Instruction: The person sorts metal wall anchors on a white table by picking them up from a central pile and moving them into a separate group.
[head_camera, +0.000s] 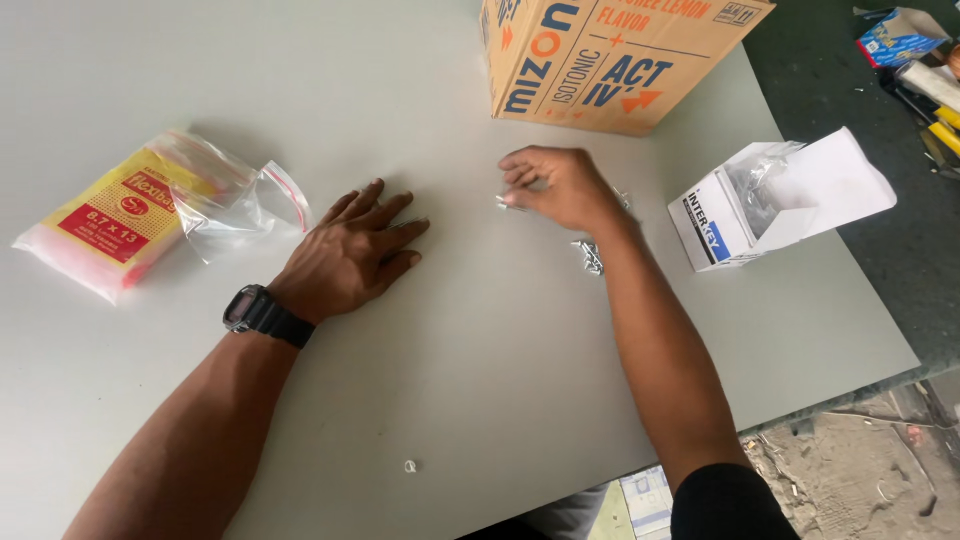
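Observation:
My left hand (355, 250) lies flat on the grey table (480, 400), fingers spread, palm down, with a black watch (262, 314) on the wrist. It holds nothing. Just left of it lies a loose clear zip bag (235, 205) beside a pack of zip bags with a red and yellow label (115, 222). My right hand (555, 187) hovers at the table's middle with its fingertips pinched on a small silver screw (503, 203). A small pile of silver screws (590, 256) lies under my right wrist.
An orange and tan cardboard box (600, 55) stands at the table's far edge. A small white carton (745, 210) lies open at the right, with a clear plastic liner inside. A tiny white scrap (409, 466) lies near the front edge. Tools and a packet lie on the dark floor at top right.

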